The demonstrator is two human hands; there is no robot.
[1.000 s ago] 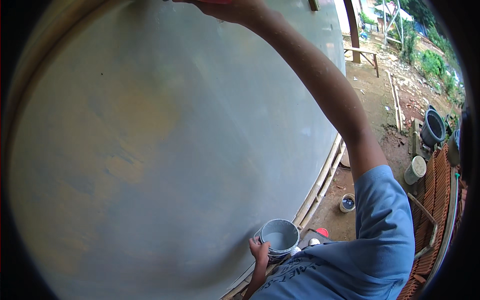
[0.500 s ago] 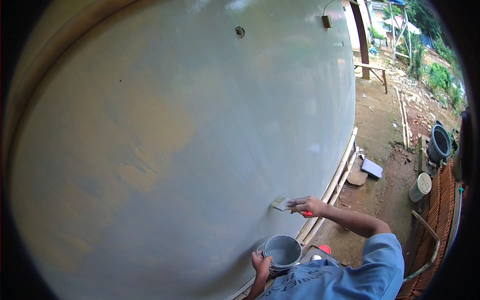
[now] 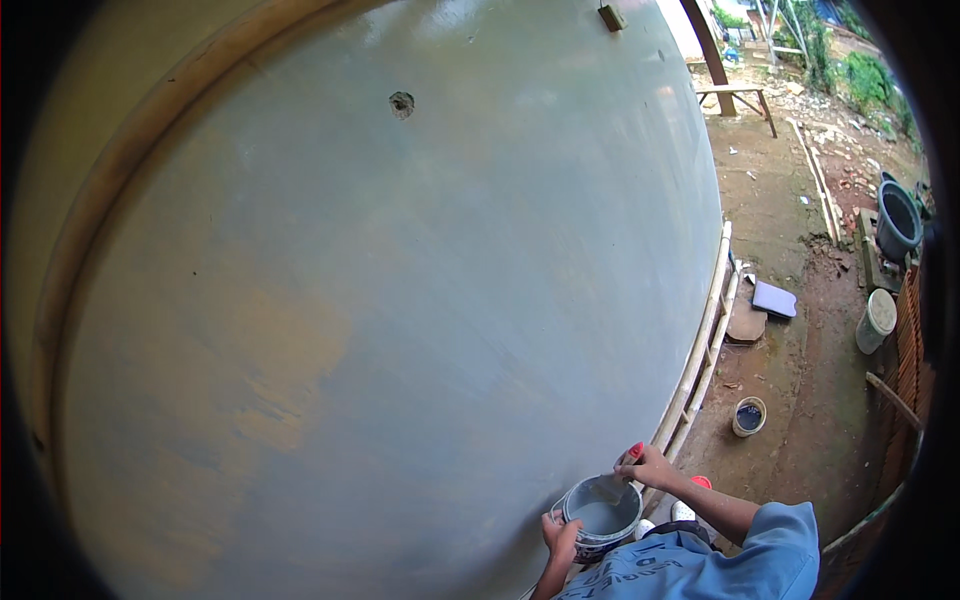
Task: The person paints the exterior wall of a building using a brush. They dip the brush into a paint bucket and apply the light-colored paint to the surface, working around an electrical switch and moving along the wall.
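Observation:
A bucket (image 3: 605, 543) of grey paint (image 3: 598, 519) is held close to my body at the lower middle, beside the painted wall (image 3: 450, 300). My left hand (image 3: 561, 536) grips its left side, thumb toward the rim. Over the right side of the rim, my right hand (image 3: 652, 468) is closed on a paintbrush (image 3: 636, 450) with a red handle end. The brush slants down into the bucket; whether its bristles touch the paint is hard to tell. Shiny grey covers most of the wall, with yellowish patches (image 3: 275, 340) showing at left.
Two bamboo poles with rungs (image 3: 712, 310) run along the wall's right edge. On the ground stand a small bucket of dark liquid (image 3: 749, 416), a purplish pad (image 3: 774, 299), a lidded white bucket (image 3: 876, 320) and a dark tub (image 3: 898, 222). A wooden bench (image 3: 738, 91) stands farther back.
My right hand has brought the brush from the wall down to the bucket. The view has shifted, bringing the small bucket of dark liquid into sight.

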